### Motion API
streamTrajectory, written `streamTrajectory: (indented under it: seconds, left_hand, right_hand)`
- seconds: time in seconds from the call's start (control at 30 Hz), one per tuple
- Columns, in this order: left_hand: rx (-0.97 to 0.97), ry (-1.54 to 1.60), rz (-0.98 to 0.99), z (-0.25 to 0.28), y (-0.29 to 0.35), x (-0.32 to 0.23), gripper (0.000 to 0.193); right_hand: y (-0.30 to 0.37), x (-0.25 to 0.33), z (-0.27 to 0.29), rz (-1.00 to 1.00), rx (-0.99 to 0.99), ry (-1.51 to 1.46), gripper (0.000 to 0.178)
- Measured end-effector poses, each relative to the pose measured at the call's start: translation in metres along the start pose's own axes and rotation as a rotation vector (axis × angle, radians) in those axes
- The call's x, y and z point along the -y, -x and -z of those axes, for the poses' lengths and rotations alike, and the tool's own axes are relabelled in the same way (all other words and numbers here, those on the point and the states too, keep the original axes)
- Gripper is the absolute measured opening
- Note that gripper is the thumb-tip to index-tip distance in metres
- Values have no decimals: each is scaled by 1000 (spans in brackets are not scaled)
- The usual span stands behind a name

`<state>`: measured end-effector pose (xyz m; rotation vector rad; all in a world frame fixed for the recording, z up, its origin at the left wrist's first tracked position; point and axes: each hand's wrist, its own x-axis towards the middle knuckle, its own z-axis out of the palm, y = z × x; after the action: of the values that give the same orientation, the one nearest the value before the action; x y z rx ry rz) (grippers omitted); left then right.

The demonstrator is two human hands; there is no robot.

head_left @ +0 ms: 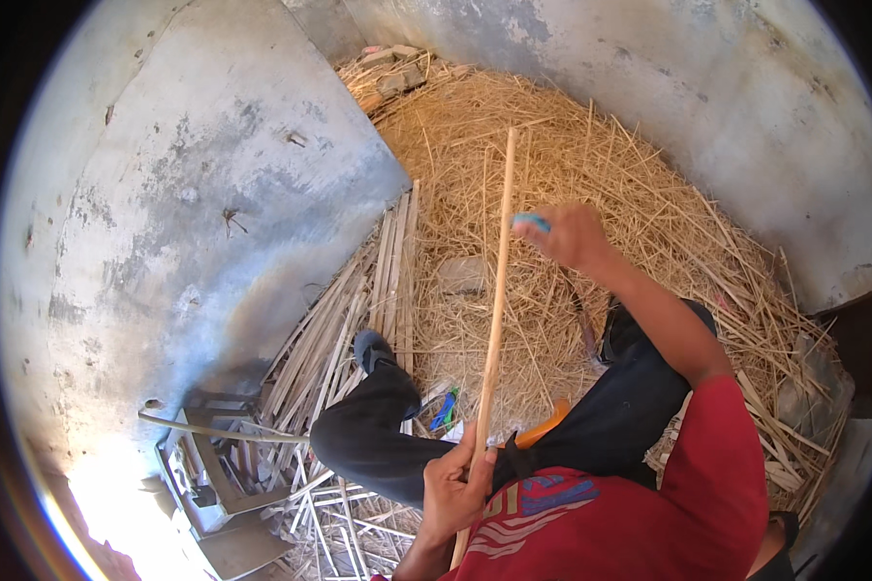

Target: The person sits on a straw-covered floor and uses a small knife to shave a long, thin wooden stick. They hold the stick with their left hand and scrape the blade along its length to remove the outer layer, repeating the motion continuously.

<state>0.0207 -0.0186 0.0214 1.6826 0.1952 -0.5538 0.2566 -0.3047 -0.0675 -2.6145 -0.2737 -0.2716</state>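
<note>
A long, pale peeled stick [498,300] stands up from my lap, its far end over the straw. My left hand [458,489] is closed around its lower part, near my shirt. Beside the upper part of the stick, my right hand [574,235] is raised with its fingers curled in. Something small and blue [531,223] shows at those fingers, close to the stick; whether it is held or wrapped round a finger, I cannot make out.
Loose straw and shavings [591,165] cover the floor ahead. Split strips [389,271] lie in a pile at the left, by the grey wall [223,165]. A metal frame [213,465] stands at the lower left, a brick [462,275] in the straw. An orange thing [545,426] lies by my leg.
</note>
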Motion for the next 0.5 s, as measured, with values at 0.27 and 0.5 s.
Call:
streamTrajectory:
  seconds: [0.27,0.5]
  left_hand:
    - [-31,-5,-74,-4,-4,3,46]
    - [93,-62,-36,-8,14,7,42]
  right_hand:
    - [22,20,-5,204,-95,-5,71]
    - [-52,-109,38,-434,-214,156,77]
